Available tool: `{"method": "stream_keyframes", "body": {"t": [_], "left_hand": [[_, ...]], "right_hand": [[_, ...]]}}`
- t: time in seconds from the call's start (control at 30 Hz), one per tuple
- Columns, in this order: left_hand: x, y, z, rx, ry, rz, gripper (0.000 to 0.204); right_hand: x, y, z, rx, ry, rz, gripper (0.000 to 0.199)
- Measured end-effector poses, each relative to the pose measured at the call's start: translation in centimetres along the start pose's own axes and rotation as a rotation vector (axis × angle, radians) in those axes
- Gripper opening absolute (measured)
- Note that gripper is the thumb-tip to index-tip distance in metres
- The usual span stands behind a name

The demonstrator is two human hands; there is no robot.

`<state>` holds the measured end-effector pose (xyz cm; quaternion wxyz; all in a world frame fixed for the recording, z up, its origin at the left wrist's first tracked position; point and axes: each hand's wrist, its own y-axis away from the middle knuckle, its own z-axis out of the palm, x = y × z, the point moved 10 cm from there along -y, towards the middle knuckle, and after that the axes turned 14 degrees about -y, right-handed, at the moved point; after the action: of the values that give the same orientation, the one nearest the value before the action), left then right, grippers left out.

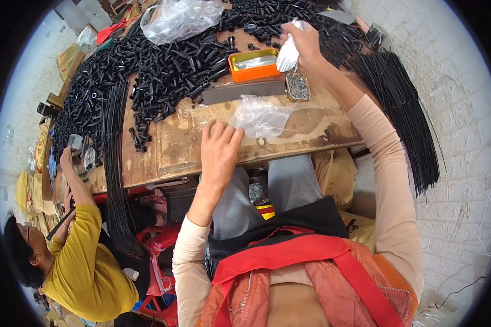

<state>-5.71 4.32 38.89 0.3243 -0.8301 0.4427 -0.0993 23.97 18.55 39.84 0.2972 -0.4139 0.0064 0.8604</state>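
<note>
My right hand (pixel 304 44) is raised over the far part of the wooden table, closed around a white, soft-looking ribbed cloth (pixel 287 56) that hangs down from it. Just below the cloth are an orange rectangular tin (pixel 249 74) with pale contents and a small dish of tiny metal bits (pixel 298 87). My left hand (pixel 221 150) is at the table's front edge, fingers curled and tips hidden; whether it holds anything does not show. A crumpled clear plastic bag (pixel 262 117) lies to its right. Behind the bag stretches a flat grey strip (pixel 244 92).
Piles of black tubular parts (pixel 169 65) cover the table's back and left, with a large clear bag (pixel 181 19) on top. Bundles of thin black rods hang over the front edge at left (pixel 113 147) and right (pixel 401 106). A co-worker in yellow (pixel 90 272) sits at left.
</note>
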Motion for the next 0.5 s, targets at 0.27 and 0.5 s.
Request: {"method": "stream_keyframes", "body": {"t": [0.27, 0.5], "left_hand": [[-0.3, 0.5, 0.1, 0.014, 0.021, -0.035, 0.022], [-0.6, 1.3, 1.0, 0.008, -0.001, -0.045, 0.018]], "right_hand": [[3.8, 1.7, 14.9, -0.801, 1.057, -0.447, 0.028], [12.3, 4.3, 12.0, -1.16, 1.325, -0.382, 0.03]]}}
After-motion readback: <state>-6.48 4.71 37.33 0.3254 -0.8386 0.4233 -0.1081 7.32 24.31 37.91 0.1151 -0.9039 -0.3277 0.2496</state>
